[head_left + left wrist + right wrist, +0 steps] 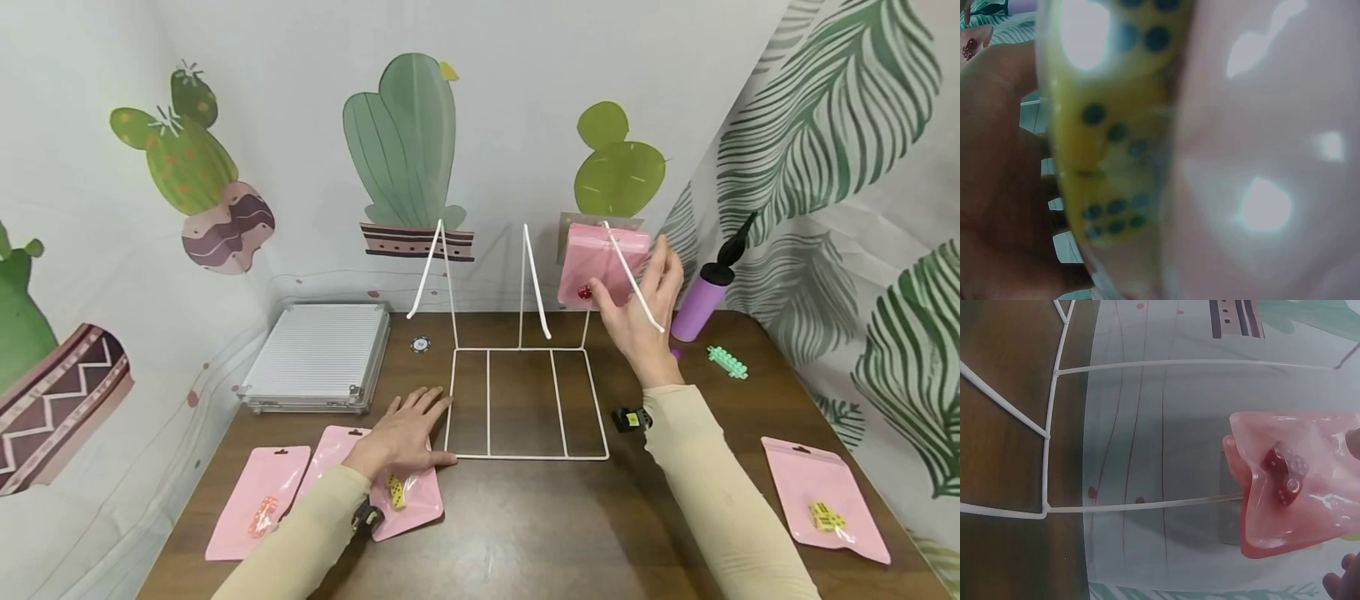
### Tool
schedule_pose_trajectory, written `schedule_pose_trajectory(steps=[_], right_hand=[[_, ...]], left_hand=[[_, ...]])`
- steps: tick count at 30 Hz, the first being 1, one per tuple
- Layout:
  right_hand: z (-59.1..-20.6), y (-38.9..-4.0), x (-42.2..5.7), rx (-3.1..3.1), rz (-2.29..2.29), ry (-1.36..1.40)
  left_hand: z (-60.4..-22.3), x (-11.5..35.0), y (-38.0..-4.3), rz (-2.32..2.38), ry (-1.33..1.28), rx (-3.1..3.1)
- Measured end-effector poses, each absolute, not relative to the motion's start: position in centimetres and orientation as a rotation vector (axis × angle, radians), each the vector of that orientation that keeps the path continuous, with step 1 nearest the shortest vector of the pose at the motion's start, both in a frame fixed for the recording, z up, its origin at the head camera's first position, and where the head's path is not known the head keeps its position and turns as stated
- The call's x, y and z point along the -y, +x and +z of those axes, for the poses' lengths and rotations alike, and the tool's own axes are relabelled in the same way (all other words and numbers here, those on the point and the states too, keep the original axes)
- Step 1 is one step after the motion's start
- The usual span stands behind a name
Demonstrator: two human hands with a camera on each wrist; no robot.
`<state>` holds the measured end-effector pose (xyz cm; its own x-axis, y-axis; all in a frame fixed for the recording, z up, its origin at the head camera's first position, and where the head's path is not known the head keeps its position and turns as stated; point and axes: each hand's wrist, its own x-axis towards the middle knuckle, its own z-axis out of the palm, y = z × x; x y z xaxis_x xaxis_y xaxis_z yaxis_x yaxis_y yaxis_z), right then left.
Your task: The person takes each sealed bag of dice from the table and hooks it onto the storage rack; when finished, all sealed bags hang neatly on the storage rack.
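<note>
A white wire display rack (pixel 525 457) with three hooks stands on the table. On its right hook hang pink bags (pixel 609 260), the front one with red dice (pixel 1285 473) behind its clear face. My right hand (pixel 647 312) is around the hook arm, thumb on the front bag's lower right, other fingers extended beside its right edge. My left hand (pixel 401 429) lies spread at the rack base's front left corner, thumb and fingertips at the wire. Under its wrist lies a pink bag (pixel 420 500) with yellow dice (pixel 1113 169), filling the left wrist view.
More pink bags (pixel 251 475) lie at the left, another (pixel 825 500) at the right edge. A silver case (pixel 315 354) stands back left, near a poker chip (pixel 421 343). Back right are a purple hand pump (pixel 701 308) and a green toy piece (pixel 727 362).
</note>
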<state>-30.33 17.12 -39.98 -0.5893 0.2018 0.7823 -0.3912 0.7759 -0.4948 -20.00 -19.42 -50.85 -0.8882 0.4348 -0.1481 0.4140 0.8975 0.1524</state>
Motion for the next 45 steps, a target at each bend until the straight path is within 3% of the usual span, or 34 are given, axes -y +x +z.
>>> schedule_pose_trajectory(steps=[21,45], right_hand=[[-40.6,-27.6,-18.5,2.015,0.925,0.296],[-42.0,-21.4,-24.1,2.203,0.907,0.204]], left_hand=[[-50.7,19.5,-20.0,0.182,0.656,-2.877],[-50.9,19.5,-20.0,0.147,0.642,-2.883]])
